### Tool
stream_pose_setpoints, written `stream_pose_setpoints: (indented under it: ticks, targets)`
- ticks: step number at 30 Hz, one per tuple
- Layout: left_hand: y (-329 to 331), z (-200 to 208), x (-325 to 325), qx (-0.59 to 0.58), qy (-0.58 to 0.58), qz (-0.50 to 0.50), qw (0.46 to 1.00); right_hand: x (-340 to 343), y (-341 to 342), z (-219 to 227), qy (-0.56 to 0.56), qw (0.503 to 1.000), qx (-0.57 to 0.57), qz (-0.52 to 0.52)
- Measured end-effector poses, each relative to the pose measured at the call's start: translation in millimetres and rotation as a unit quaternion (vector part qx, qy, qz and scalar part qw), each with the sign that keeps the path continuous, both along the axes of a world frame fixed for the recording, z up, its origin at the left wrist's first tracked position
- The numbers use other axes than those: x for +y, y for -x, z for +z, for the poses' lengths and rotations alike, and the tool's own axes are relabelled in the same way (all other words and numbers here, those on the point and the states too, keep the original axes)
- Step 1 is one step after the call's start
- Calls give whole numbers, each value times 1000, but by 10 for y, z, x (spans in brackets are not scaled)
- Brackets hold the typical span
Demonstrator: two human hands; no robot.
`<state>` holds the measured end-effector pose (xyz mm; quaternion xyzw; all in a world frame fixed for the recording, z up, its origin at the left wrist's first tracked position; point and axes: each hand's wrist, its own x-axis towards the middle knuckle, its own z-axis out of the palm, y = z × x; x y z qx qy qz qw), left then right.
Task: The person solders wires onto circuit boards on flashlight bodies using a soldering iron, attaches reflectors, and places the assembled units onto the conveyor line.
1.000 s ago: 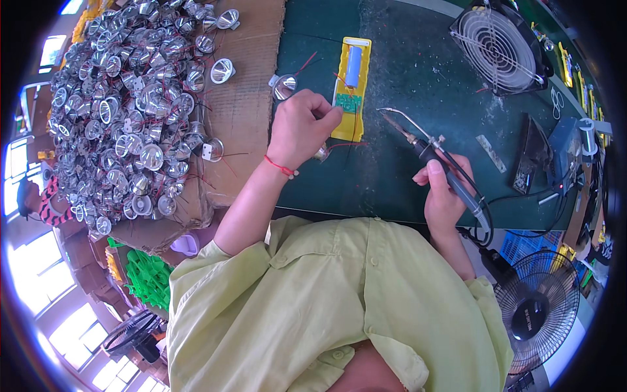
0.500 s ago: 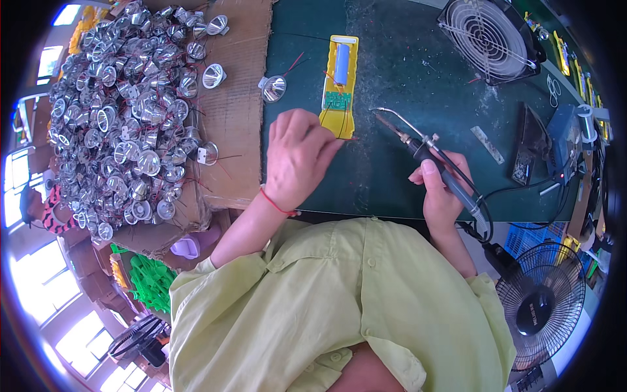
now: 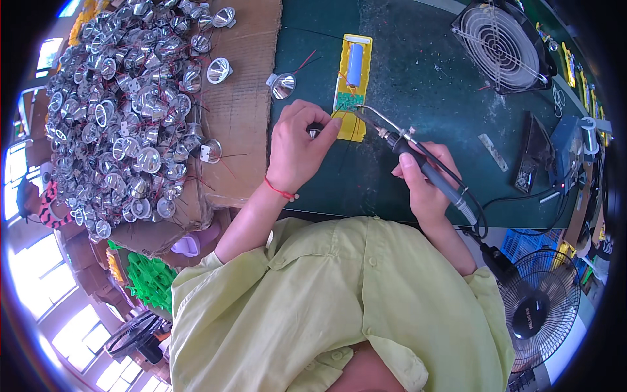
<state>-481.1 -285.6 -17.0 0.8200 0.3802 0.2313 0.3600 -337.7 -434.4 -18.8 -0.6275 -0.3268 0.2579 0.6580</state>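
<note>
A yellow plastic housing (image 3: 353,130) lies on the green bench with a blue cylindrical battery (image 3: 354,64) and a small green circuit board (image 3: 347,100) in it. My left hand (image 3: 297,140) is closed just left of the board, thumb and forefinger pinching a thin wire (image 3: 337,114). A shiny round piece (image 3: 314,133) shows partly beneath its fingers. My right hand (image 3: 426,183) grips a soldering iron (image 3: 445,187) with a curved metal feed tube (image 3: 385,119). The iron's tip and the tube's end reach the lower edge of the board; exact contact is too small to tell.
Left, a large pile of silvery lamp reflectors (image 3: 130,117) with wires covers cardboard (image 3: 241,98). A single reflector (image 3: 283,85) lies beside the housing. Right are a metal strip (image 3: 493,152), a dark tray (image 3: 532,153), a blue soldering station (image 3: 567,147) and a caged fan (image 3: 499,49).
My right hand has moved up and left, bringing the iron's tip onto the board area. My left hand has shifted slightly up and right, still pinching. The bench view has shifted slightly right.
</note>
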Motion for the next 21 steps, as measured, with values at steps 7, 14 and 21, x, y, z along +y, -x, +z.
stream_pose_setpoints:
  ticks: [7, 14, 21]
  targets:
    - [11, -15, 16, 3, 31, 10, 999, -10, 18, 18, -4, 999, 32, -23]
    - [0, -26, 45, -4, -14, -6, 1000, -133, -103, -7, -17, 998, 52, -44]
    - [-204, 101, 499, -25, -38, -64, 997, -321, -223, -7, -3, 996, 50, -68]
